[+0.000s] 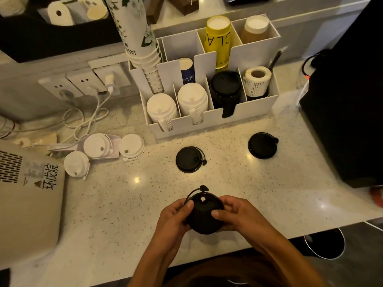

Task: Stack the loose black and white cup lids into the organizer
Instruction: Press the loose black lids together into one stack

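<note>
A black cup lid (204, 214) is held over the near counter by both hands: my left hand (174, 218) grips its left edge and my right hand (236, 214) grips its right edge, thumbs on top. Two more black lids (189, 159) (262, 145) lie loose on the counter. Three white lids (76, 164) (97, 145) (131, 146) lie at the left. The white organizer (209, 123) stands behind, its front slots holding white lid stacks (161, 109) (192, 99) and a black lid stack (226, 88).
A label roll (257, 80) fills the organizer's right slot; paper cups stand in the rear slots. Wall sockets and white charging cables (87, 112) sit at the left. A grey bag (27, 193) lies at the left edge, a black machine (348, 100) at the right.
</note>
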Available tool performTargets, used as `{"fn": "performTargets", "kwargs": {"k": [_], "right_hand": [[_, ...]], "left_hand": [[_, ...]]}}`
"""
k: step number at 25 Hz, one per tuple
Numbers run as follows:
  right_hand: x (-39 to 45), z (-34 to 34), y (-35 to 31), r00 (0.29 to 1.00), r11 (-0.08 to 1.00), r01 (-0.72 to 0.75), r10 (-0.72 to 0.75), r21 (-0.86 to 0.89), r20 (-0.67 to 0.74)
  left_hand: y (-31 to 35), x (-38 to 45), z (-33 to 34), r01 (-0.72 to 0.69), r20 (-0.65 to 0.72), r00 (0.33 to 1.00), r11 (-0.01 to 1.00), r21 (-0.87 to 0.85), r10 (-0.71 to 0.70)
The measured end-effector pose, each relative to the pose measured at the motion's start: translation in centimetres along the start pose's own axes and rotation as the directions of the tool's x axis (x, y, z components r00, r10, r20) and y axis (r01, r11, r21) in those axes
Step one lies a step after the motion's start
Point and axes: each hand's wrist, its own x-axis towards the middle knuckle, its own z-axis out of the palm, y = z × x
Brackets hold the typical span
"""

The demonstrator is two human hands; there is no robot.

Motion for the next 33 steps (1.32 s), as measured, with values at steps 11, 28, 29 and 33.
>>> {"fn": "performTargets", "kwargs": {"k": [11,28,29,33], "right_hand": [[0.6,0.6,2.4,0.889,0.659,0.208,-0.436,-0.723,-0.142],[1.4,-2.7,1.6,0.763,0.699,0.195,-0.549,-0.688,-0.341],[1.3,-2.7,1.7,0.760,0.700,0.193,-0.550,-0.688,-0.347],[0.9,-2.9,2.0,0.757,0.709,0.181,-0.543,-0.682,-0.364]], "left_hand": [[1.6,1.4,3.8,0.017,-0.033,0.999,0.991,0.134,-0.013],[8.0,15.1,-1.5,-0.457,0.488,0.854,-0.188,0.869,0.178],[8.2,15.5,-1.4,-0.472,0.499,0.853,-0.183,0.863,0.154],[7.7,14.8,-1.1,-0.462,0.479,0.859,-0.132,0.877,0.182]]}}
